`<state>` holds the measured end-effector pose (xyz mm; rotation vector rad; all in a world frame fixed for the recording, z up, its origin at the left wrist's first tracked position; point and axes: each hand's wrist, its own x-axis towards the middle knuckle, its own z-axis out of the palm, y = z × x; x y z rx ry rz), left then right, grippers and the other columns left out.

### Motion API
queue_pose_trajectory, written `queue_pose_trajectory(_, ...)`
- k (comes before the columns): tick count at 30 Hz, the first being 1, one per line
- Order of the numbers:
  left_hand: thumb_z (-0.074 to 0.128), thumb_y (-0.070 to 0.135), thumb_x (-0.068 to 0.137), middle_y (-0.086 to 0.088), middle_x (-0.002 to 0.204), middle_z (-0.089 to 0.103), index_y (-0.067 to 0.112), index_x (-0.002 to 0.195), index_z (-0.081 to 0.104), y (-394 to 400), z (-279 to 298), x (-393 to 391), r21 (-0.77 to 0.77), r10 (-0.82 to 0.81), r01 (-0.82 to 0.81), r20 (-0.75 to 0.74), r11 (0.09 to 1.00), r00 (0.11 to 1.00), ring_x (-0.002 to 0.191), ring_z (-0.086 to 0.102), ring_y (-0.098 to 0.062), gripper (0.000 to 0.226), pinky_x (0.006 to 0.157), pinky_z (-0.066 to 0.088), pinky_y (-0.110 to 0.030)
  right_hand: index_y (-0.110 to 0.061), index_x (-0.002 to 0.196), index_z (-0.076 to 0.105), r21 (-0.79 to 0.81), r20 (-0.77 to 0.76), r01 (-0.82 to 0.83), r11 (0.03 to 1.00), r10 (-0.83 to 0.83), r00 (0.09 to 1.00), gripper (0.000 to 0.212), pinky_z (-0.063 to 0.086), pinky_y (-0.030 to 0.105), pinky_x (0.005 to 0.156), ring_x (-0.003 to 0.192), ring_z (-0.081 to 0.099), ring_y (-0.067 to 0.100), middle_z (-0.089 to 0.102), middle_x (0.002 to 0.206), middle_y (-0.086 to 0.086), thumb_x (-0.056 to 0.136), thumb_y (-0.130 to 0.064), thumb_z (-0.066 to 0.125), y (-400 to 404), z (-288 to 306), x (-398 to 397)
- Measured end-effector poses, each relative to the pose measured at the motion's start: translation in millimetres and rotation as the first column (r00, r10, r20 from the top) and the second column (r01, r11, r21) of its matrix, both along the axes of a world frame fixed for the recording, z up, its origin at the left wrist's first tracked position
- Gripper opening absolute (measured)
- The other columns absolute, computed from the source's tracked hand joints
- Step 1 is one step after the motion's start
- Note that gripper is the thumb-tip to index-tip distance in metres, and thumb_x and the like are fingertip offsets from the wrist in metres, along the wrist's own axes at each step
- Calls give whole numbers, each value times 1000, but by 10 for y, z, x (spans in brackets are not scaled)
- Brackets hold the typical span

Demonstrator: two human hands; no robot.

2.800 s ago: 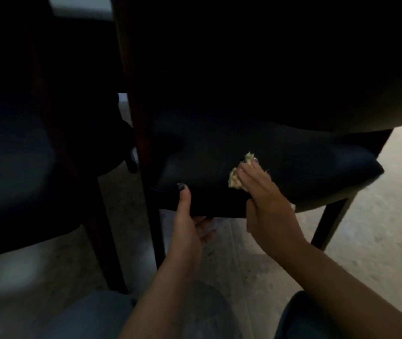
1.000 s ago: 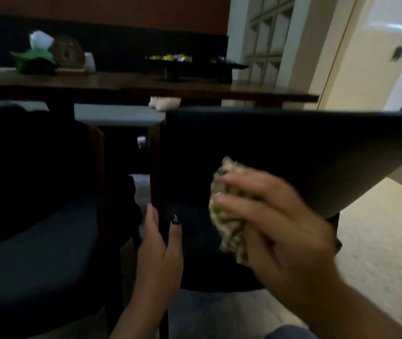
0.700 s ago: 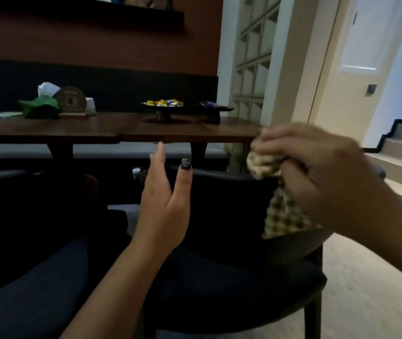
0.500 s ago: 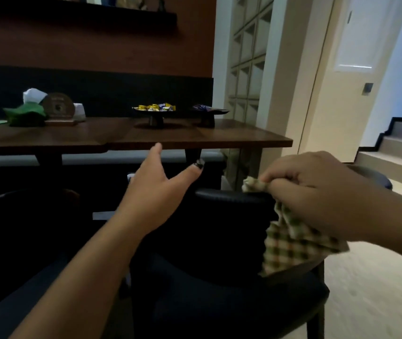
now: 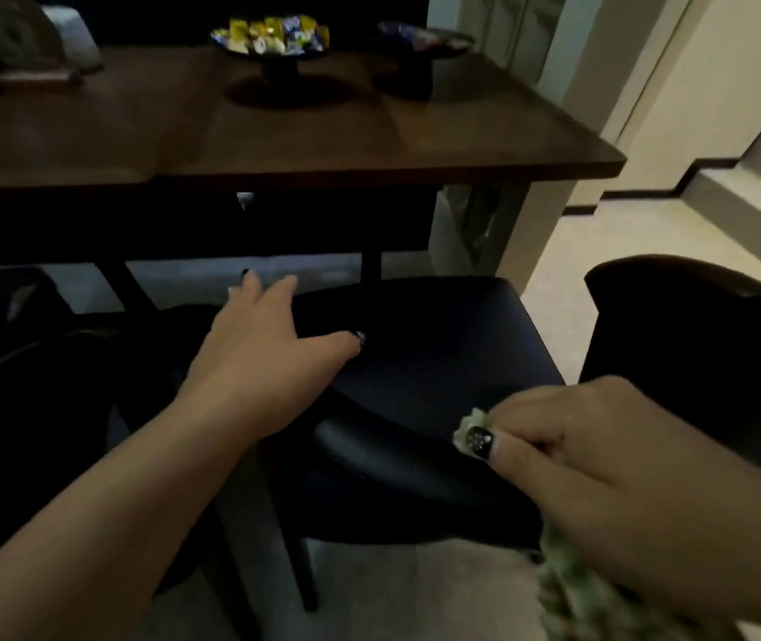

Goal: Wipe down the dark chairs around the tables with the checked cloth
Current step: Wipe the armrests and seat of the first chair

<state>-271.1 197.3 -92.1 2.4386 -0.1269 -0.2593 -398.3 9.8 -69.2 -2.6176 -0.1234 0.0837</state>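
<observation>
Your left hand reached forward with fingers spread and relaxed, holding nothing, over the dark chair at the centre of view. At four o'clock, your right hand had its fingers curled tight around the checked cloth, bunched against the chair's curved back rail, its loose end hanging below your wrist. At twelve o'clock stood a wooden table bearing a dish of sweets.

Both forearms are bare, with no sleeves in view; the left hand and right hand wear dark glossy nail polish, the right thumbnail showing pale speckled decoration
</observation>
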Motion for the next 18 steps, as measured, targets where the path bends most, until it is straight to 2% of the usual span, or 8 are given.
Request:
queue_pose_trajectory(2, 65, 45, 83, 3, 158, 21, 32, 149, 29, -30, 36, -36, -122, 129, -131, -20, 984, 991, 142, 27, -23, 76, 110, 33, -42, -15, 65, 47, 66, 12, 64, 996, -65, 998, 45, 44, 35, 58, 57, 53, 14, 53, 63, -3, 85, -54, 38, 6, -16, 4)
queue_pose_trajectory(3, 65, 41, 84, 5, 150, 33, 31, 145, 34, -45, 54, -38, -214, 215, -221, -51, 951, 975, 128, 41, -22, 69, 99, 40, -39, -14, 63, 45, 96, 23, 102, 990, -105, 994, 43, 41, 30, 55, 56, 52, 15, 52, 60, -4, 88, -49, 42, 12, -12, 4)
queue_pose_trajectory(4, 64, 38, 86, 7, 141, 40, 29, 144, 35, -63, 75, -36, -278, 296, -314, -108, 908, 949, 113, 46, -19, 65, 89, 41, -34, -13, 59, 43, 127, 20, 147, 981, -151, 988, 43, 36, 25, 52, 54, 50, 15, 51, 57, -5, 90, -44, 44, 26, -11, 4)
queue_pose_trajectory(5, 62, 36, 88, 7, 136, 42, 28, 146, 32, -76, 76, -18, -307, 360, -401, -181, 863, 915, 106, 47, -18, 66, 84, 39, -32, -13, 56, 41, 160, 4, 195, 968, -198, 980, 45, 34, 24, 51, 54, 50, 14, 51, 56, -5, 92, -40, 44, 40, -6, 5)
queue_pose_trajectory(7, 57, 34, 91, 4, 136, 45, 27, 149, 27, -103, 82, 24, -290, 428, -500, -278, 816, 860, 108, 50, -22, 66, 85, 41, -32, -11, 55, 44, 205, -36, 279, 938, -278, 960, 43, 34, 23, 53, 57, 52, 13, 52, 56, -3, 92, -32, 47, 52, 3, 18)
queue_pose_trajectory(11, 47, 33, 98, -7, 135, 52, 20, 148, 34, -139, 127, 54, -200, 508, -583, -325, 787, 798, 115, 54, -29, 54, 100, 45, -40, -16, 58, 46, 197, -66, 339, 920, -333, 941, 37, 36, 30, 58, 63, 53, 11, 51, 58, -4, 94, -21, 50, 69, 50, 32)
queue_pose_trajectory(15, 39, 33, 102, -13, 123, 60, 14, 139, 47, -160, 216, 71, -91, 549, -615, -364, 783, 752, 109, 57, -34, 43, 94, 48, -40, -31, 59, 35, 136, -116, 335, 932, -320, 940, 39, 37, 32, 59, 61, 52, 10, 44, 61, -11, 96, -25, 46, 107, 86, 42)
queue_pose_trajectory(18, 35, 33, 103, -15, 118, 61, 13, 134, 51, -180, 261, 76, -36, 539, -588, -358, 808, 762, 106, 58, -36, 40, 88, 47, -38, -29, 59, 36, 98, -183, 388, 916, -367, 912, 38, 38, 33, 59, 63, 54, 15, 42, 60, -10, 96, -26, 43, 119, 78, 85)
